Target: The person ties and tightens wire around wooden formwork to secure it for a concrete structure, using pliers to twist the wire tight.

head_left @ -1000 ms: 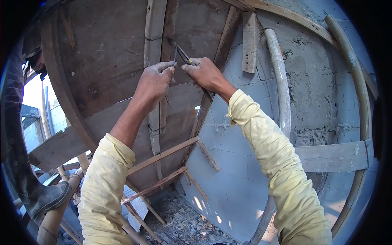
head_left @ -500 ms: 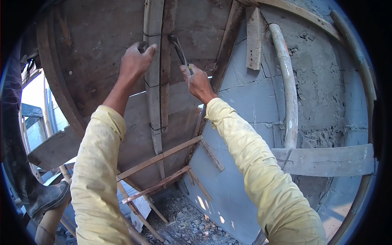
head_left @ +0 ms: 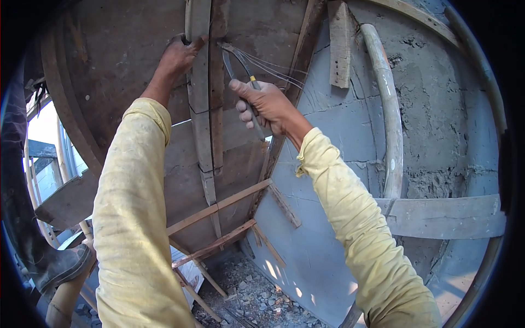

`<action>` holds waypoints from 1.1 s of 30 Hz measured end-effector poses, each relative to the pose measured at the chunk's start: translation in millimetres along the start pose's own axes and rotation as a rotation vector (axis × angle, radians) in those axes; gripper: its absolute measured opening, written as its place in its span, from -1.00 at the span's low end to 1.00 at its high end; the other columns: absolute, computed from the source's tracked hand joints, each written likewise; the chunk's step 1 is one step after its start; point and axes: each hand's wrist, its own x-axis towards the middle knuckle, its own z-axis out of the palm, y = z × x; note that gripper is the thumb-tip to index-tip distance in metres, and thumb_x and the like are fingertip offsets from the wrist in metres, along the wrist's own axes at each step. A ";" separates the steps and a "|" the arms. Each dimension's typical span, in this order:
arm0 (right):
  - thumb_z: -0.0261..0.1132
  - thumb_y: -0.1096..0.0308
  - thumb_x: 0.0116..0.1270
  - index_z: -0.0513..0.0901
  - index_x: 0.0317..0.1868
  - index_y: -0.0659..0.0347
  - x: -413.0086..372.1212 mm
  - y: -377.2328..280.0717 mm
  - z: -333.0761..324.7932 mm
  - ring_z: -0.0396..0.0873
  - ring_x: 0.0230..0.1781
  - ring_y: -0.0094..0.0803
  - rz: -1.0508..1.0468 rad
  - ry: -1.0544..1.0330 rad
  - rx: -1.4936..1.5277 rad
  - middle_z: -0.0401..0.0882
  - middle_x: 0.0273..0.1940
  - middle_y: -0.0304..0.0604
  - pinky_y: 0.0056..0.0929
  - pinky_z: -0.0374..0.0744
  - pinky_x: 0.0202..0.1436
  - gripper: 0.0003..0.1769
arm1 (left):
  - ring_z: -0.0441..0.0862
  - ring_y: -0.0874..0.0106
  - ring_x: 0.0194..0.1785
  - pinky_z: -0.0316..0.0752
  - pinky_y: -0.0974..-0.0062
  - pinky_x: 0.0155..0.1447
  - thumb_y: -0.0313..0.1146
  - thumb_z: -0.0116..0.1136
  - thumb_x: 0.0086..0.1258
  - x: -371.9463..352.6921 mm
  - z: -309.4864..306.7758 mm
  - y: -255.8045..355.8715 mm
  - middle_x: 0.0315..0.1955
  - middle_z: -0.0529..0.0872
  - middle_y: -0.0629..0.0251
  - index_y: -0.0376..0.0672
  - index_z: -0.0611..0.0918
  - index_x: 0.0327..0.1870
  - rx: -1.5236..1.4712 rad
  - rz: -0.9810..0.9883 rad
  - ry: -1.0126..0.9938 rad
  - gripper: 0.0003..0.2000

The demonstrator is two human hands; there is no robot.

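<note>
Overhead, my right hand (head_left: 265,104) is closed round the handles of a pair of pincers (head_left: 253,78) with yellow bands. Their handles are spread, and the jaws are up by the long wooden beams. Thin loose wires (head_left: 273,71) run from near the jaws to the right. My left hand (head_left: 179,57) grips the edge of the grey wooden beam (head_left: 200,93), its thumb across the front; some fingers are hidden. Dark wire ties wrap this beam lower down. Beside it runs a browner beam (head_left: 217,126), both against the underside of wooden boards (head_left: 262,33).
A grey block wall (head_left: 328,147) stands to the right, with a bamboo pole (head_left: 387,109) and a plank (head_left: 445,216). Wooden crosspieces (head_left: 219,208) span below, over rubble (head_left: 268,298). At left, another person's boot (head_left: 63,262) rests on bamboo (head_left: 68,300).
The pincers' handles have spread in my right hand, and loose wires now show to the right of the jaws. My left hand has moved up slightly and onto the grey beam.
</note>
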 end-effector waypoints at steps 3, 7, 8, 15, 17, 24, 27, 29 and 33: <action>0.32 0.07 0.42 0.52 -0.27 0.20 11.8 6.4 -10.8 0.58 -0.63 -0.56 0.103 -0.207 0.292 0.55 -0.53 -0.27 -0.58 0.62 -0.62 -0.65 | 0.66 0.05 0.09 0.47 0.24 0.18 0.25 0.20 0.31 2.7 -3.7 -1.3 -0.06 0.71 -0.18 -0.45 0.59 0.11 -0.024 0.005 -0.033 -0.24; 0.34 0.05 0.39 0.56 -0.19 0.23 14.7 12.5 -20.3 0.63 -0.56 -0.53 0.062 -0.216 0.286 0.55 -0.53 -0.26 -0.58 0.65 -0.56 -0.63 | 0.68 0.14 0.04 0.47 0.27 0.17 0.22 0.19 0.33 -7.0 -3.4 4.6 -0.09 0.72 -0.12 -0.48 0.60 0.09 -0.046 0.047 0.014 -0.26; 0.31 0.02 0.41 0.58 -0.15 0.27 1.7 1.1 -14.2 0.64 -0.54 -0.52 -0.075 -0.022 -0.010 0.54 -0.53 -0.25 -0.59 0.65 -0.54 -0.59 | 0.68 0.14 0.04 0.47 0.27 0.18 0.22 0.19 0.34 -6.3 -1.5 2.1 -0.08 0.73 -0.11 -0.47 0.60 0.09 -0.067 0.063 0.006 -0.26; 0.04 -0.25 0.48 0.60 -0.01 0.44 -11.3 -33.4 -38.4 0.49 -0.49 -0.65 -0.171 0.085 -0.809 0.48 -0.45 -0.27 -0.62 0.47 -0.51 -0.25 | 0.55 0.18 0.21 0.30 0.32 0.35 0.35 0.14 0.28 6.8 -10.8 -14.7 0.11 0.65 0.01 -0.36 0.55 0.24 -0.041 0.062 -0.136 -0.16; 0.01 -0.23 0.51 0.60 -0.03 0.44 0.0 -16.2 -50.6 0.45 -0.49 -0.65 -0.198 0.038 -0.609 0.49 -0.42 -0.27 -0.61 0.45 -0.53 -0.26 | 0.55 0.20 0.22 0.29 0.30 0.36 0.37 0.14 0.26 7.5 -14.9 -13.5 0.12 0.65 0.03 -0.34 0.54 0.26 0.003 0.006 -0.202 -0.14; -0.07 -0.13 0.58 0.64 -0.04 0.30 67.7 83.2 -52.3 0.45 -0.56 -0.56 -0.608 0.165 -0.618 0.54 -0.40 -0.24 -0.54 0.45 -0.47 -0.38 | 0.50 0.11 0.27 0.39 0.18 0.34 0.29 0.24 0.26 -36.4 -12.8 30.6 0.22 0.55 -0.06 -0.37 0.38 0.34 -0.155 -0.043 -0.061 -0.11; -0.10 -0.11 0.59 0.62 -0.10 0.32 70.4 91.1 -44.6 0.49 -0.55 -0.50 -0.719 0.226 -0.691 0.56 -0.40 -0.17 -0.46 0.49 -0.44 -0.39 | 0.48 0.10 0.29 0.38 0.18 0.35 0.30 0.25 0.25 -46.6 -13.3 45.8 0.24 0.53 -0.07 -0.37 0.37 0.35 -0.141 -0.052 -0.071 -0.10; -0.11 -0.09 0.59 0.59 -0.13 0.34 60.9 82.7 -48.2 0.51 -0.55 -0.46 -0.650 0.196 -0.737 0.57 -0.40 -0.13 -0.41 0.50 -0.42 -0.40 | 0.47 0.09 0.30 0.37 0.18 0.36 0.29 0.26 0.24 -43.3 -13.2 45.4 0.27 0.51 -0.06 -0.37 0.35 0.36 -0.137 -0.064 -0.085 -0.08; -0.11 -0.03 0.57 0.59 -0.11 0.36 45.0 56.2 -45.5 0.60 -0.26 0.18 -0.618 0.344 -0.930 0.66 -0.34 0.16 -0.05 0.55 -0.07 -0.43 | 0.41 0.06 0.37 0.33 0.15 0.39 0.32 0.25 0.23 -22.4 -5.4 31.7 0.33 0.43 -0.10 -0.36 0.29 0.40 -0.124 -0.152 -0.065 -0.04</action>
